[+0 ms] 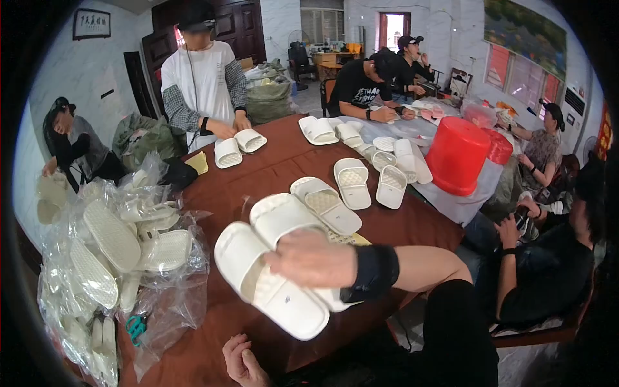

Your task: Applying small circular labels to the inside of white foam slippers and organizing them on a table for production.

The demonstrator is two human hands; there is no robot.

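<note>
Right hand: the right hand (313, 259), with a black wrist band, reaches in from the right and grasps a pair of white slippers (274, 271) held side by side, soles toward the camera, above the surface.
Left hand: the left hand (242, 361) sits low at the lower edge, fingers loosely curled, holding nothing, apart from the pair.
Slippers' place: lifted over the near edge of the brown surface (271, 171), just right of the clear bags of slippers (122, 251).
Step in hand: by the look of it, a pair is being matched and held together for checking or packing.
Next move: I judge it calls for the free hand to come up and steady the pair, keeping both soles aligned so neither slides out of the grip.
Nearby: more loose slippers (342, 190) lie further along the surface; blue scissors (136, 327) lie under the plastic; a red bucket (456, 155) stands upside down to the right.
Others: a person in a white top (200, 77) handles another pair across the surface.
</note>
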